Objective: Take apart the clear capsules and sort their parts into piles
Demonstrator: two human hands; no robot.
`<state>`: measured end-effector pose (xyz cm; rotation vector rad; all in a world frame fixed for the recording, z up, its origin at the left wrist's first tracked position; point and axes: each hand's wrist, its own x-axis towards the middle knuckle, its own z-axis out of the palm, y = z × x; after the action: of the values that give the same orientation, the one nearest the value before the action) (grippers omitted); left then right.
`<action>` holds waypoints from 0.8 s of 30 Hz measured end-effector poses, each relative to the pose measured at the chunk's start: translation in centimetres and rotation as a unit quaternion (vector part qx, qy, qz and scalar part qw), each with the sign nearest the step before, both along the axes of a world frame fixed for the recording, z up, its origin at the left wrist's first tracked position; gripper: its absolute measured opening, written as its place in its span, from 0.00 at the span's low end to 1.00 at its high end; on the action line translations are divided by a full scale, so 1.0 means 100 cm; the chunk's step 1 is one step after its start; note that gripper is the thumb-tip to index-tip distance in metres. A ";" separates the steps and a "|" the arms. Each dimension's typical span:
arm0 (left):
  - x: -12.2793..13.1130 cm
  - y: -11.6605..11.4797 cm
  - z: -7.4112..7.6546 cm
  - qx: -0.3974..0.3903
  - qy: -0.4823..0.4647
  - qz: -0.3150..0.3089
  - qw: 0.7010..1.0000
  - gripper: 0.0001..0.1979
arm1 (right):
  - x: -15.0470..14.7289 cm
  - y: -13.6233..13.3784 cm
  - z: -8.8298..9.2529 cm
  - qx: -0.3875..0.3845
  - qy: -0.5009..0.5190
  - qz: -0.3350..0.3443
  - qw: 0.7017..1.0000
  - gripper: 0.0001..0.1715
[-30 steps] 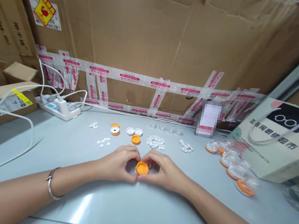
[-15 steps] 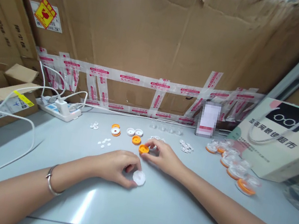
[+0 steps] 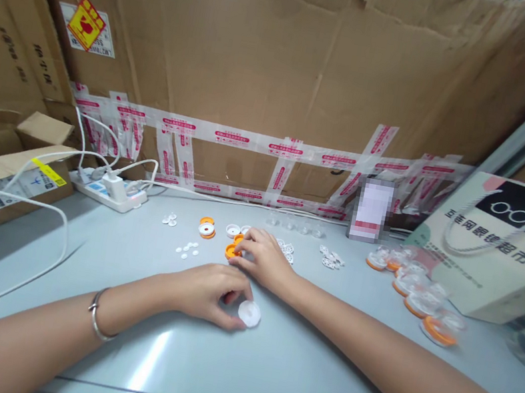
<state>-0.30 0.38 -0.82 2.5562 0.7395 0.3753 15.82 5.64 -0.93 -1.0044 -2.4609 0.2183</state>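
My left hand (image 3: 217,295) and right hand (image 3: 264,258) are bare, as are both forearms (image 3: 389,369). Around the left forearm, near the wrist, sits a slender, silver-coloured bangle (image 3: 96,325), its smooth, curved band bearing a small raised knob on the left side.

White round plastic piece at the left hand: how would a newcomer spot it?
Over the smooth grey table, find the silver metal bangle. The left hand beyond it pinches the white round plastic piece, clearly wider than the small white plastic discs farther back.
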 end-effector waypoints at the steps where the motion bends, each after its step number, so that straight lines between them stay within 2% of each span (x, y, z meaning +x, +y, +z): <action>1: 0.000 0.000 0.000 0.001 0.001 0.000 1.000 0.14 | -0.001 0.000 0.001 -0.003 0.004 -0.005 1.000 0.09; 4: 0.000 0.000 0.001 0.010 0.003 0.000 1.000 0.13 | 0.003 -0.003 0.005 -0.024 0.051 -0.010 0.998 0.10; 8: -0.001 0.003 0.003 0.033 -0.003 0.007 0.999 0.12 | 0.022 -0.022 0.010 -0.076 0.114 -0.003 0.991 0.09; 12: -0.002 0.006 0.006 0.053 -0.001 0.012 0.999 0.13 | 0.044 -0.046 0.007 -0.130 0.106 0.022 0.986 0.06; 18: 0.000 0.005 0.012 0.048 -0.034 0.060 0.997 0.11 | 0.055 -0.058 0.005 -0.178 0.084 0.053 0.979 0.19; 21: 0.001 0.004 0.012 0.039 -0.043 0.059 0.997 0.07 | 0.052 -0.058 0.006 -0.198 0.071 0.068 0.975 0.14; 24: 0.003 0.002 0.010 0.021 -0.042 0.056 0.997 0.05 | 0.048 -0.058 0.004 -0.206 0.075 0.045 0.975 0.12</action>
<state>0.04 0.59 0.18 2.5264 0.8543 0.5378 20.61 -0.14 -0.54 -0.9945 -2.3727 0.8319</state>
